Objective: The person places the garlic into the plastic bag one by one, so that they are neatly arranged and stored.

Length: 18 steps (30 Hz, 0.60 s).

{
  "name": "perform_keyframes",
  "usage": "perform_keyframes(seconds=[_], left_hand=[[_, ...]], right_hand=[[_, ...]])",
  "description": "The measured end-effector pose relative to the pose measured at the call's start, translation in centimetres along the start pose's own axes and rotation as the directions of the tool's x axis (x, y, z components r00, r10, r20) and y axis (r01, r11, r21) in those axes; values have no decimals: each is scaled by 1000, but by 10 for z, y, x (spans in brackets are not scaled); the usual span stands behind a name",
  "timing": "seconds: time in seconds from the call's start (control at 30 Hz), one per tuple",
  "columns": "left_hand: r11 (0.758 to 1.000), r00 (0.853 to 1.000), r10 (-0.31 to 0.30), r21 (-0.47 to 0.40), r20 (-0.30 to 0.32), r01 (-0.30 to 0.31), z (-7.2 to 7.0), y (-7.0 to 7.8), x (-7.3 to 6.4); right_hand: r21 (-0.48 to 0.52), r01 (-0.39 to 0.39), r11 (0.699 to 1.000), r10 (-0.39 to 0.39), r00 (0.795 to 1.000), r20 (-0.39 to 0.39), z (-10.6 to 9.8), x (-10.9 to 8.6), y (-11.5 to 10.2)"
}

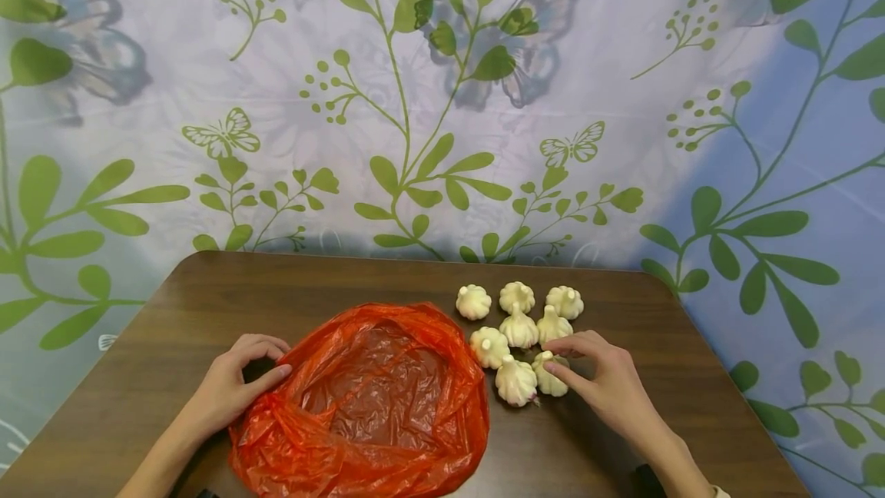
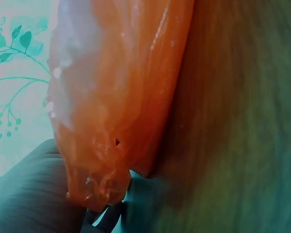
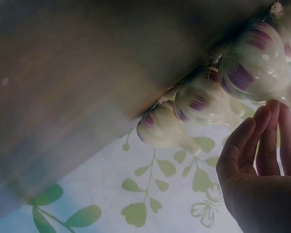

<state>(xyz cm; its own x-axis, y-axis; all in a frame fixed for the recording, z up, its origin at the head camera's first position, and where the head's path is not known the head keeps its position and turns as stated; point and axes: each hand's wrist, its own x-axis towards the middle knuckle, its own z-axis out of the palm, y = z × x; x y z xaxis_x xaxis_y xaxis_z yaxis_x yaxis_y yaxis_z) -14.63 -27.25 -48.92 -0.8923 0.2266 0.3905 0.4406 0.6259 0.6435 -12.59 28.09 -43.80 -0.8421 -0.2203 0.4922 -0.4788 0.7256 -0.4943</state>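
Note:
A red plastic bag (image 1: 470, 406) lies on the table with its wide mouth facing up; nothing shows inside it. At its left rim, my left hand (image 1: 238, 379) pinches the thin film between thumb and fingers. The left wrist view shows the bag (image 2: 111, 97) hanging over that hand (image 2: 34, 189). To the bag's right are several whitish garlic bulbs (image 1: 515, 381) with purple streaks. My right hand (image 1: 604, 375) pinches the nearest right bulb (image 1: 548, 384) around its neck. In the right wrist view its fingertips meet the stem end of a bulb (image 3: 254, 68).
The brown wooden table (image 1: 235, 290) has rounded back corners. Behind it hangs a pale cloth (image 1: 332, 198) printed with leaves and butterflies. The other bulbs sit close together, one (image 1: 473, 302) slightly apart at the back left, near the bag's rim.

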Motion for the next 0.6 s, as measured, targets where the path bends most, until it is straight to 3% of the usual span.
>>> perform_keyframes(seconds=[0.17, 0.37, 0.6], left_hand=[[1000, 1000, -22, -2, -8, 22, 0, 0, 0], [997, 997, -65, -45, 33, 67, 0, 1, -1], [995, 995, -92, -33, 46, 94, 0, -1, 0]], right_hand=[[7, 5, 1000, -5, 1000, 0, 2, 1, 1], [-8, 4, 1000, -4, 1000, -4, 5, 2, 1], [-25, 7, 1000, -7, 1000, -12, 7, 2, 0]])
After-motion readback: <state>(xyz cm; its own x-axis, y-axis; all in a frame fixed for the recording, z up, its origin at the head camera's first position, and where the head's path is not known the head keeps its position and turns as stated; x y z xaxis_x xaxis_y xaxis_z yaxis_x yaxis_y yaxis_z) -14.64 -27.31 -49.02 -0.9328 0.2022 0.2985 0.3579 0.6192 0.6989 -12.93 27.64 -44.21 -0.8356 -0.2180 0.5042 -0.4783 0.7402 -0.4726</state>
